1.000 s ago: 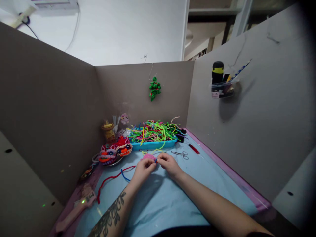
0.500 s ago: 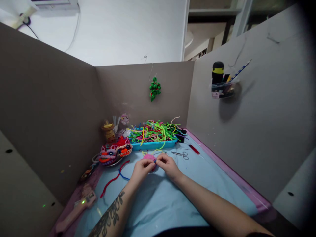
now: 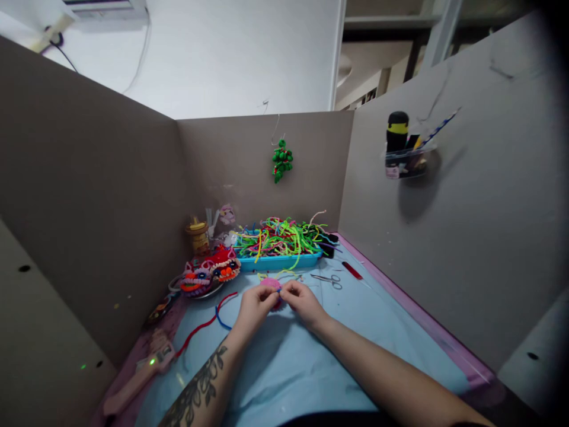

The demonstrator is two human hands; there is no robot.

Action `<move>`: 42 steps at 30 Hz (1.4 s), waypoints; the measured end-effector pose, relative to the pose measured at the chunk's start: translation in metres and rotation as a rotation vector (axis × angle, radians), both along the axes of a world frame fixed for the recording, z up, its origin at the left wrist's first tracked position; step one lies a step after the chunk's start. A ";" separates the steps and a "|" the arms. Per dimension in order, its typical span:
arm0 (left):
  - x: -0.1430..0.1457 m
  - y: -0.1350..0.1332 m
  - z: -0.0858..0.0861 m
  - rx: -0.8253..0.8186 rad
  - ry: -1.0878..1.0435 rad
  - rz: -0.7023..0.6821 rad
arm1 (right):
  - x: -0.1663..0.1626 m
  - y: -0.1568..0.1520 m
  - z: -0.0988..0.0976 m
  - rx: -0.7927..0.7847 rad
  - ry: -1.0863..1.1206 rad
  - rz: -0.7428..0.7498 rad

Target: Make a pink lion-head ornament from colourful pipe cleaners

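My left hand [image 3: 258,303] and my right hand [image 3: 303,301] meet over the middle of the table, thumbs and forefingers pinched. Between the fingertips shows a small blue piece of pipe cleaner [image 3: 279,290]; most of it is hidden. Just behind and below the fingers is a pink fuzzy piece [image 3: 269,282], partly covered by my hands, with some red at its lower side. Left of my left hand, a red pipe cleaner [image 3: 202,326] and a blue pipe cleaner [image 3: 217,317] lie on the cloth, crossing near their upper ends.
A blue tray [image 3: 280,261] heaped with pipe cleaners stands at the back. To its right are scissors [image 3: 328,280] and a red-handled tool [image 3: 352,270]. Fuzzy animal-like heads [image 3: 208,276] sit on a plate at left, a pink glue gun [image 3: 142,373] nearer. Grey panels [image 3: 262,196] enclose the table.
Both hands keep their pinch in nearly the same place. The whole view has shifted slightly, and the red pipe cleaner's near end now reaches closer to the glue gun.
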State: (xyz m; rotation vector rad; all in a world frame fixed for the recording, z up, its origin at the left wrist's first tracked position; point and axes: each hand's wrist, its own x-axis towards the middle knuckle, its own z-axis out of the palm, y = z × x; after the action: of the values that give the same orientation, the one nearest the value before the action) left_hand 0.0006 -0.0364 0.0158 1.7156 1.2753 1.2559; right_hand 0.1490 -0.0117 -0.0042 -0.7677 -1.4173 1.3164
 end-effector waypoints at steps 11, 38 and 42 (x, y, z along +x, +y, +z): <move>-0.005 -0.001 -0.004 0.205 0.448 -0.019 | 0.019 0.001 0.010 0.527 -0.478 -0.071; -0.007 0.008 -0.007 -0.052 0.019 -0.042 | 0.012 0.007 0.004 -0.108 -0.101 -0.012; -0.006 0.009 -0.008 -0.172 -0.130 -0.157 | 0.009 0.006 0.005 -0.132 -0.040 -0.004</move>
State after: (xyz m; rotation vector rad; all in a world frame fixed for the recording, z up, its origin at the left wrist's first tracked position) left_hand -0.0058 -0.0278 0.0075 1.5538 1.1169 1.1136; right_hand 0.1583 -0.0061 0.0011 -0.8881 -1.3696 1.4089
